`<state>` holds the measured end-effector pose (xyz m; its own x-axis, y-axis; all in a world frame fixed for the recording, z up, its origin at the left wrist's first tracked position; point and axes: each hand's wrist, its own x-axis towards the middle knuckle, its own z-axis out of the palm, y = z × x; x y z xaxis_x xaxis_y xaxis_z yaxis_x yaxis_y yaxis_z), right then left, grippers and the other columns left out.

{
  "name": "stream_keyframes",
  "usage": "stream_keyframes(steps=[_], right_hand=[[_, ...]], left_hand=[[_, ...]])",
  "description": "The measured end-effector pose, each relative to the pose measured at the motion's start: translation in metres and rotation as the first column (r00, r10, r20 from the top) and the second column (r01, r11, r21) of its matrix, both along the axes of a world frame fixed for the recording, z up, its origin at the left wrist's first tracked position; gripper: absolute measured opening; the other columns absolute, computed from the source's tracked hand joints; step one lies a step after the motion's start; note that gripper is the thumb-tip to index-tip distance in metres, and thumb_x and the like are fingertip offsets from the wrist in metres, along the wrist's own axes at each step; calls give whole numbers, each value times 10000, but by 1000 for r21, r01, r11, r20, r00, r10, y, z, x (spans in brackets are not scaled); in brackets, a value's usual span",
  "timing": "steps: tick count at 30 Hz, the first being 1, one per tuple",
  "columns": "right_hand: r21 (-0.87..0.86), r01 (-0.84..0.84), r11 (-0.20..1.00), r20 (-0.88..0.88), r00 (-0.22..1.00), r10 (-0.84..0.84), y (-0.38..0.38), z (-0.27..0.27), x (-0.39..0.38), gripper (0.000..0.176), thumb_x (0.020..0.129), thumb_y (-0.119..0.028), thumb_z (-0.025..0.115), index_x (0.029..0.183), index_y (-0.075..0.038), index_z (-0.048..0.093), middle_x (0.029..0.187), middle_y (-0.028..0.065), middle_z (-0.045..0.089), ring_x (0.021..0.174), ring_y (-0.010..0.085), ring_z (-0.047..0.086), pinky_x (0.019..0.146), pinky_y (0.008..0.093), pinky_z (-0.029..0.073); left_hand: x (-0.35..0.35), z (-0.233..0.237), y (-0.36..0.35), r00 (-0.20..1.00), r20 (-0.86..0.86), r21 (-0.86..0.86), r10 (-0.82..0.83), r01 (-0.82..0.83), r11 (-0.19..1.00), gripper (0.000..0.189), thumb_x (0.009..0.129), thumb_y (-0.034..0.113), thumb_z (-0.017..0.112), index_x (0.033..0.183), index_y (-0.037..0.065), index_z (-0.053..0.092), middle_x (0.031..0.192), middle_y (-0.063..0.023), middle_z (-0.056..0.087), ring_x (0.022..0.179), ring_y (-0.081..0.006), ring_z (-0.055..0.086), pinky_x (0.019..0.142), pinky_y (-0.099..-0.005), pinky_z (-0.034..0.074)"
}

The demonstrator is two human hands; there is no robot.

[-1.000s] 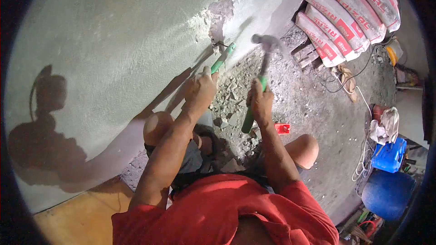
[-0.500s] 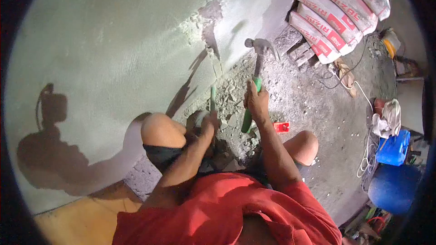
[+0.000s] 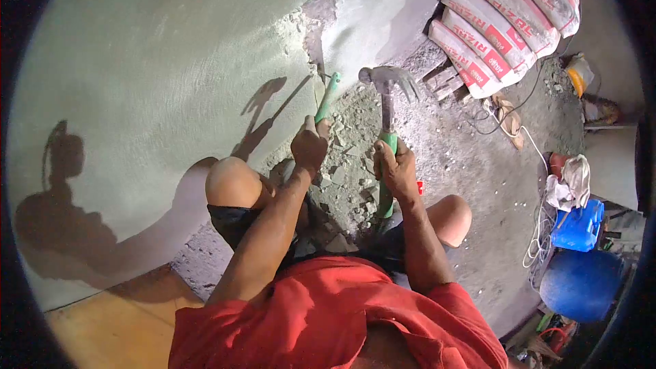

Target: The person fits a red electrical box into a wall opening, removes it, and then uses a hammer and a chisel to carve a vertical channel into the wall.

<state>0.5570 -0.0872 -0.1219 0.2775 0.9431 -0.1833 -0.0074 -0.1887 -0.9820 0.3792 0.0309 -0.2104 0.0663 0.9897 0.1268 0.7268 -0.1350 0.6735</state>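
My right hand is closed round the green grip of a claw hammer, its metal head pointing away from me. My left hand grips a green chisel with a small hole near its upper end. That end tilts up toward the wall, and the rest is hidden in the fist. The chipped patch in the grey wall runs down as a narrow groove to just beyond the chisel. Broken rubble covers the floor between my knees.
Stacked cement bags stand on wood at the upper right. A small red object lies beside my right wrist, partly covered. Along the right are white cord, a blue jerrycan and a blue drum. A yellowish board lies lower left.
My left hand has risen away from my body, and more of the green chisel shows, tilted to the right. The hammer is slightly nearer my body. The view has shifted a little.
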Motion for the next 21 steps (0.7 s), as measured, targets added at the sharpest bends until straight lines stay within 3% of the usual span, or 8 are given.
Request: stream_keyframes(steps=[9,11,12,14,15,19,20,21], right_hand=[[48,39,998,45,998,-41,13,7,-7,304,949,-326,604,899,-29,567,628,-16,519,560,69,455,512,260,386],[130,55,990,80,995,-66,22,-11,-10,301,946,-316,608,906,-21,571,642,-8,530,578,79,463,531,269,396],[210,64,976,109,990,-88,27,-18,-13,298,942,-306,612,913,-12,575,656,1,540,597,88,472,549,278,407],[192,74,979,225,967,-117,50,-40,-23,291,918,-273,643,906,14,600,706,77,601,646,148,538,605,345,462],[163,47,985,366,925,-104,67,-44,-27,299,916,-280,642,915,18,609,710,103,618,653,164,562,613,355,471],[-100,-13,995,709,701,81,117,-52,-19,347,927,-321,625,942,26,632,719,168,650,663,221,622,622,369,488],[-95,-5,995,709,702,72,114,-54,-18,347,927,-321,625,942,26,632,719,168,650,663,221,622,622,369,488],[-8,20,1000,530,848,-13,107,-53,-18,371,936,-356,618,962,14,632,676,90,604,608,154,551,558,325,441]], left_hand=[[-10,-18,26,991,130,-37,21,-16,999,331,964,377,521,940,49,548,807,-263,644,770,-449,639,613,-533,495],[-11,-19,29,983,-165,344,-77,131,930,366,968,381,519,931,21,571,796,-257,638,742,-440,639,623,-506,494],[-9,-13,32,984,-163,343,-76,128,931,366,968,381,519,931,21,571,796,-257,638,742,-440,639,623,-506,494],[-1,13,31,922,362,-168,139,-83,982,408,985,370,507,905,-23,581,766,-236,624,689,-432,617,613,-480,473],[0,26,29,902,399,-254,164,-63,965,449,996,370,498,864,-52,571,734,-247,605,663,-439,592,608,-470,452],[0,4,37,900,421,-238,110,-8,971,454,997,375,498,865,-55,558,700,-268,592,674,-436,602,594,-460,448],[0,1,33,916,387,-226,108,-19,974,448,997,370,499,865,-55,556,695,-261,592,667,-439,599,591,-464,447],[0,-1,35,927,356,-213,115,-39,976,442,998,364,501,866,-54,555,690,-255,592,660,-443,597,588,-468,445]])
